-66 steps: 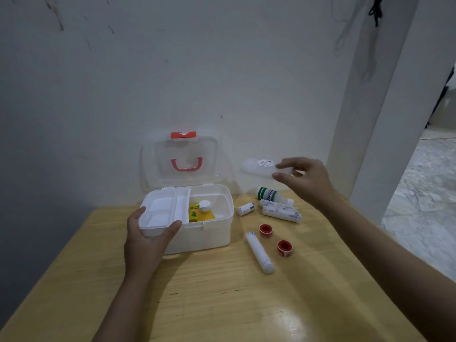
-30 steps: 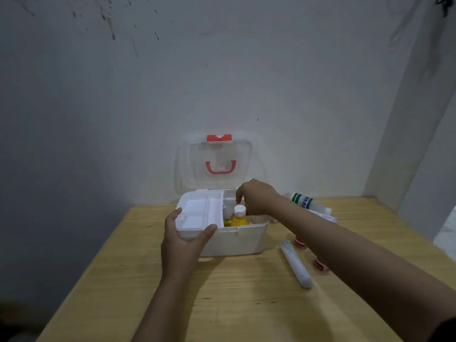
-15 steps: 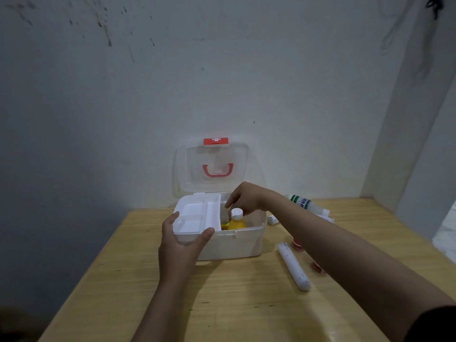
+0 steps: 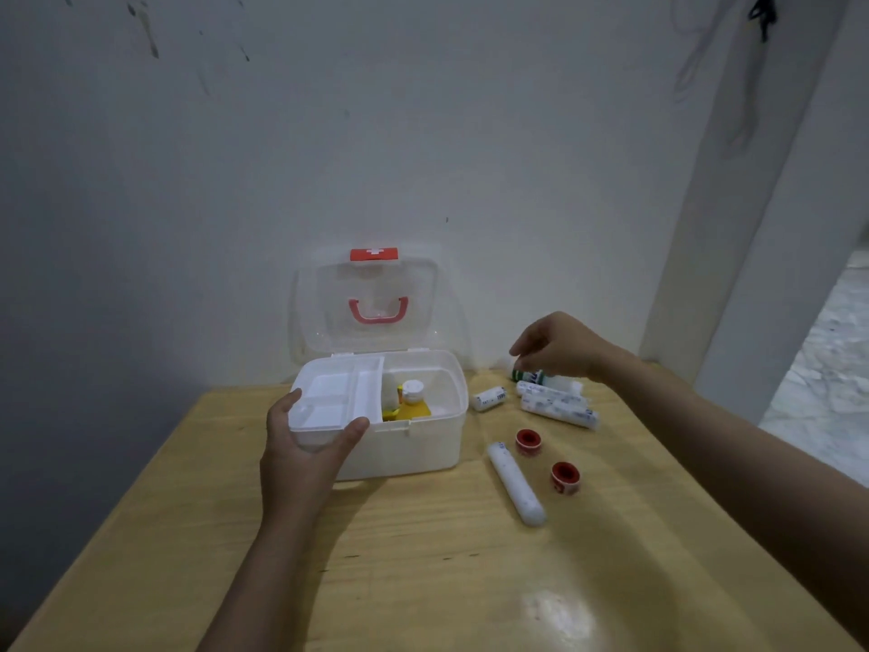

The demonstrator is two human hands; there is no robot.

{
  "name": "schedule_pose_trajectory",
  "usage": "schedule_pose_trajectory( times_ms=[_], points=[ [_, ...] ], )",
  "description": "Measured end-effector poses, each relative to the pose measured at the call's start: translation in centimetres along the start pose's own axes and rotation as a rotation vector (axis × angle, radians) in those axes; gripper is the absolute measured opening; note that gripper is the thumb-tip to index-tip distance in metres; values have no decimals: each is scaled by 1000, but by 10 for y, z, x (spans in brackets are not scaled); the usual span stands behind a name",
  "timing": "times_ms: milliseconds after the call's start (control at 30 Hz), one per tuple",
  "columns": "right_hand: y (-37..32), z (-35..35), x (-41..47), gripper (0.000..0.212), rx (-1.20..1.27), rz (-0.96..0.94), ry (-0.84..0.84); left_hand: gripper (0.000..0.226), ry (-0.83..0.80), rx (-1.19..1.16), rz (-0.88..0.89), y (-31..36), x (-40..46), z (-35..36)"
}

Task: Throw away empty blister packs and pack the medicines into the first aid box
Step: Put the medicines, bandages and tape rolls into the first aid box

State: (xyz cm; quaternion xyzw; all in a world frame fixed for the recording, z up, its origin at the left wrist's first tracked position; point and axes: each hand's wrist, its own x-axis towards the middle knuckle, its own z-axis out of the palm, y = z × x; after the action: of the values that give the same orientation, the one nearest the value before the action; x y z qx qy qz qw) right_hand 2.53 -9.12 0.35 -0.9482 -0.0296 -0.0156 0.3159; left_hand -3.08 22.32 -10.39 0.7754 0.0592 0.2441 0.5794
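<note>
The white first aid box (image 4: 414, 451) stands open on the wooden table, its clear lid (image 4: 371, 298) leaning back against the wall. My left hand (image 4: 305, 444) grips the box's front left corner at the white inner tray (image 4: 329, 397). In the right compartment stands a yellow bottle with a white cap (image 4: 413, 400), with a pale item beside it. My right hand (image 4: 559, 348) is over the capped end of a green-and-white bottle (image 4: 550, 379) lying at the back right. Its fingers curl down onto the bottle, and a grip does not show.
To the right of the box lie a small bandage roll (image 4: 489, 398), two long wrapped rolls (image 4: 559, 407), two red tape rolls (image 4: 527, 442) (image 4: 564, 477) and a long white tube (image 4: 515, 482). The table (image 4: 423, 581) meets the wall; a white pillar (image 4: 752, 228) stands at right.
My right hand has come out of the box's right compartment and moved right to the green-and-white bottle. My left hand keeps its hold on the box.
</note>
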Motion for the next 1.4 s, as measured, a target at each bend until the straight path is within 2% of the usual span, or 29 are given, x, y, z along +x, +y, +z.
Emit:
schedule_pose_trajectory(
  times_ms=[100, 233, 433, 733, 900, 1067, 1400],
  points=[
    [41, 1, -13, 23, -221, 32, 58, 85, 2, -1, 4, -1, 0, 1],
    [88, 11, -25, 34, -318, 84, 72, 85, 1, 13, 11, 0, -1, 1],
    [123, 30, -36, 34, -216, 114, 121, 86, -4, 35, 17, 0, 1, 1],
    [133, 39, -43, 31, -67, 58, 261, 85, 1, 42, 17, -2, 2, 1],
    [133, 42, -35, 35, -58, 24, 219, 84, -4, 41, 21, 0, 2, 1],
    [133, 48, -33, 34, -27, 20, 280, 84, -2, 38, 19, 2, 0, 2],
    [139, 51, -32, 34, 35, -15, 286, 85, -10, 42, 10, 4, -1, 1]
  ],
)
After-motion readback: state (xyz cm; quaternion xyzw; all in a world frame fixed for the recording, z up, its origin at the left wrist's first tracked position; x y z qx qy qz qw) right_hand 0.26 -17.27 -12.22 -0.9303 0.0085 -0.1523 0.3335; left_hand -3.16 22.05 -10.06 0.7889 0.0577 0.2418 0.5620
